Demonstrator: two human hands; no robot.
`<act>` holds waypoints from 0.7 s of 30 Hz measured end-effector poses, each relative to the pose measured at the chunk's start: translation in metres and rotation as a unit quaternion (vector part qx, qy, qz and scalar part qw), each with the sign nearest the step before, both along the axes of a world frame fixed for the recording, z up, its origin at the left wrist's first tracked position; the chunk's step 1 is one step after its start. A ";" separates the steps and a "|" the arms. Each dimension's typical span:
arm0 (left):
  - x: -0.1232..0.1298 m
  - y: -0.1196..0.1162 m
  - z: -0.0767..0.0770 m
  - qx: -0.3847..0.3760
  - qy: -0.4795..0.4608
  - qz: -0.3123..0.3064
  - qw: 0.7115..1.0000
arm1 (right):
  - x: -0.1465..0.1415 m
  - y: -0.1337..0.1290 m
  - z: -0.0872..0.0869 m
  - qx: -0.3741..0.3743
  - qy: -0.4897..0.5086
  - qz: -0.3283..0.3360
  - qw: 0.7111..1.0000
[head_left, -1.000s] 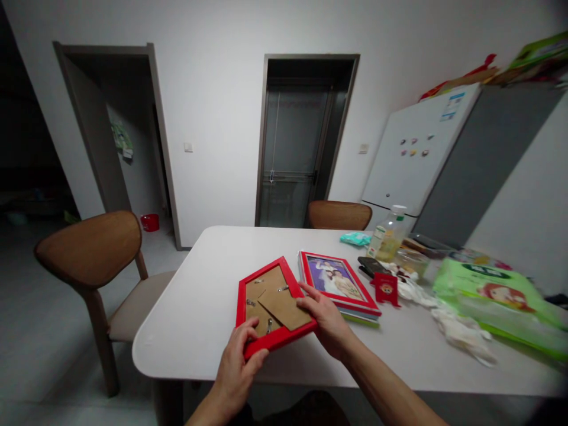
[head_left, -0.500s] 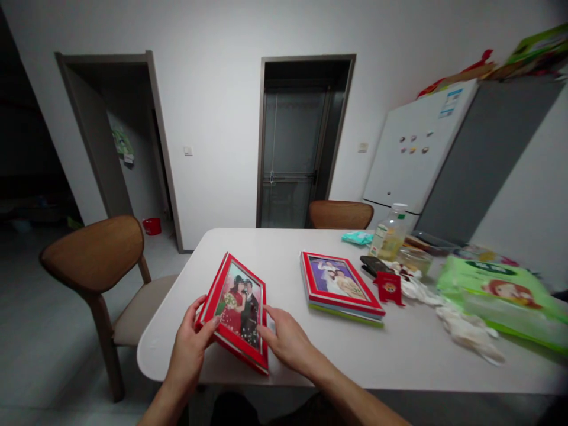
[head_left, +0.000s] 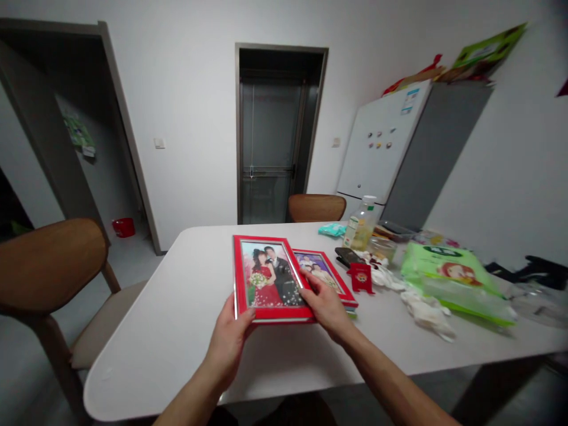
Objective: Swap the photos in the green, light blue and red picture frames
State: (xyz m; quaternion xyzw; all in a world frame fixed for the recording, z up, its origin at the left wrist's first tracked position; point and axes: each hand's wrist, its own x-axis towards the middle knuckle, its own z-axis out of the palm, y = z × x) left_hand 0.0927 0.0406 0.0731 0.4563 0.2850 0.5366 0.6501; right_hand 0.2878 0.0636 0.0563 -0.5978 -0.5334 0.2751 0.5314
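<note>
Picture frame [head_left: 271,278], red-bordered, is held face up at the lower centre of the frame, above or against the bench [head_left: 168,331]; whether its underside touches the bench cannot be told. The left hand [head_left: 225,338] grips the lower left corner narrowly, thumb over the front border and fingers mostly hidden along the side and behind. The right hand [head_left: 327,306] holds the right side, its digits laid across the border near the lower right corner; the part of this grip behind the border is concealed. Under the front, a print shows one figure in a red dress with a bouquet and another in a dark suit. A second frame [head_left: 320,267], also red, lies just to the right, atop a stack whose pale and green edges show below; the held piece partly overlaps it in view, contact being uncertain. Progress, as judged: the print is in place behind the border, and the front appears complete; the back is turned away, so its fastening cannot be assessed. The second piece already rests on the stack, whereas the held one has not yet been released, and setting it down remains undone. Right of centre stand a bottle [head_left: 360,228] and a small red card [head_left: 362,277]; farther right lies a green package [head_left: 448,266].
</note>
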 end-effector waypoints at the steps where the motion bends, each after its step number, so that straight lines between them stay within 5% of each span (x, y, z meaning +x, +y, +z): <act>1: 0.017 0.012 -0.001 0.021 0.028 -0.006 0.999 | 0.018 0.006 0.002 -0.006 -0.002 -0.015 1.000; 5: 0.077 0.057 -0.014 0.059 0.110 0.004 0.992 | 0.082 0.027 -0.002 -0.042 -0.021 -0.075 0.996; 9: 0.112 0.077 -0.028 0.064 0.175 0.015 0.982 | 0.119 0.038 -0.018 -0.055 -0.029 -0.096 0.993; 21: 0.125 0.101 -0.066 0.037 0.237 0.000 0.971 | 0.137 0.042 -0.041 -0.137 0.054 -0.053 0.988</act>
